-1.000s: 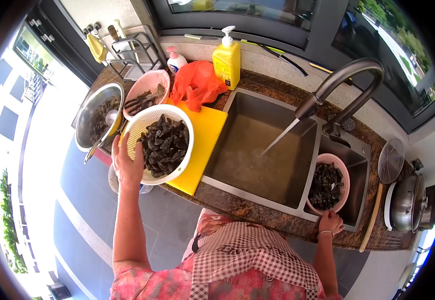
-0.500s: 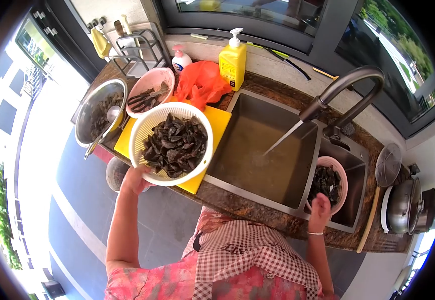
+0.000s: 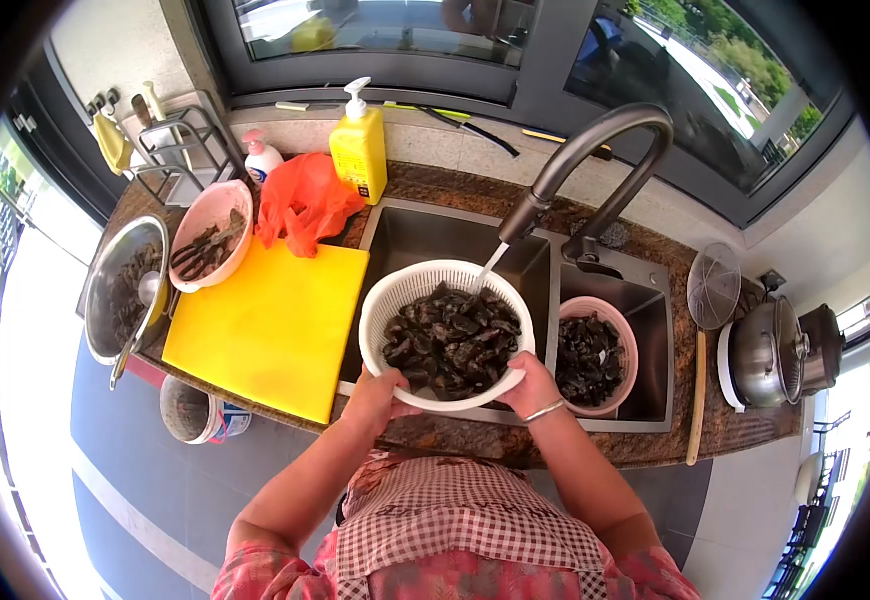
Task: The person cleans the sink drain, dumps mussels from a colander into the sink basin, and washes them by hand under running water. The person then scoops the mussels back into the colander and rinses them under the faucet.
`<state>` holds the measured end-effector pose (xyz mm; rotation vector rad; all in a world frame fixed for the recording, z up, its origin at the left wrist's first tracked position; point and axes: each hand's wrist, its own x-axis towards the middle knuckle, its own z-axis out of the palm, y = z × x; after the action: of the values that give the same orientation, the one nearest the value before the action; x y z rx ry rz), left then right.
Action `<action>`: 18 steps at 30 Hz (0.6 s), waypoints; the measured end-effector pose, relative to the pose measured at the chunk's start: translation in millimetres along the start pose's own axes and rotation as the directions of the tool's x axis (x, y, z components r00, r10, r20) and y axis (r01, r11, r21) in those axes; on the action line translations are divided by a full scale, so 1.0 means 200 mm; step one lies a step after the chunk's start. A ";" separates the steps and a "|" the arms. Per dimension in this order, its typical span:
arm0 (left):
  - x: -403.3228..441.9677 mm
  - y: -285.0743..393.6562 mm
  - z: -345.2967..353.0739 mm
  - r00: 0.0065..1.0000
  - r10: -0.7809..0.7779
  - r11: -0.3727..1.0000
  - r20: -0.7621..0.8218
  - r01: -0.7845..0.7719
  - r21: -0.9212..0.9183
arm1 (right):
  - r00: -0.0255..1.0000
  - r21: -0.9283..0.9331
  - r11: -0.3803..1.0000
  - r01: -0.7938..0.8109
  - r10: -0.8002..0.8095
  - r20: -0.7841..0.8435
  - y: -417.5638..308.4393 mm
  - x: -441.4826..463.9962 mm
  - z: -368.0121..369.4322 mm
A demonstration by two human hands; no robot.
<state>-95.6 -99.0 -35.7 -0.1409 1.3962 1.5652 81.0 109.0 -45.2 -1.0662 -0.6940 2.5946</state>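
Observation:
A white plastic colander (image 3: 377, 318) full of dark, mussel-like pieces (image 3: 452, 342) is held over the large sink (image 3: 417, 232). My left hand (image 3: 380, 397) grips its rim at the lower left. On the lower right, my right hand (image 3: 529, 386) is closed on the same rim. Water from the gooseneck faucet (image 3: 595, 160) runs onto the far side of the pieces. To the right, in the small sink (image 3: 645, 395), stands a pink basket (image 3: 627, 345) holding similar dark pieces (image 3: 590, 358).
Left of the sink lies a yellow cutting board (image 3: 265, 325). Beyond it are a pink bowl (image 3: 225, 268), a metal bowl (image 3: 100, 330), a red plastic bag (image 3: 307, 205) and a yellow pump bottle (image 3: 359, 150). A strainer (image 3: 713, 285) and a lidded pot (image 3: 763, 355) stand at right.
The white colander has moved right, from the cutting board to under the running faucet. My right hand has left the pink basket and taken the colander's rim. The view has shifted right.

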 end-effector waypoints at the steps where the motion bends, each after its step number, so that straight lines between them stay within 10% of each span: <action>1: 0.03 -0.02 0.04 1.000 -0.021 1.000 0.021 0.021 0.011 | 0.997 -0.039 0.999 0.028 -0.031 -0.076 -0.03 0.00 -0.03; 7: 0.12 0.01 0.05 0.995 -0.006 0.996 0.104 -0.003 0.088 | 0.975 -0.089 0.982 0.168 -0.179 -0.130 -0.10 0.07 -0.27; 11: 0.56 0.14 -0.10 0.915 0.218 0.966 0.340 -0.153 -0.207 | 0.975 -0.235 0.952 0.198 -0.216 -0.056 -0.25 0.06 -0.18; 14: 0.67 0.22 -0.11 0.895 -0.013 0.983 0.445 0.092 -0.158 | 0.983 -0.352 0.919 0.177 -0.184 0.016 -0.34 0.12 -0.08; 18: 0.68 0.12 -0.05 0.977 0.131 0.951 0.170 -0.076 -0.299 | 0.986 -0.207 0.965 0.162 -0.152 0.065 -0.42 0.34 -0.14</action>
<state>-186.2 -25.1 -110.5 -0.0944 1.0355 1.8182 57.6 217.6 -60.2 -0.9637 -1.0422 2.4593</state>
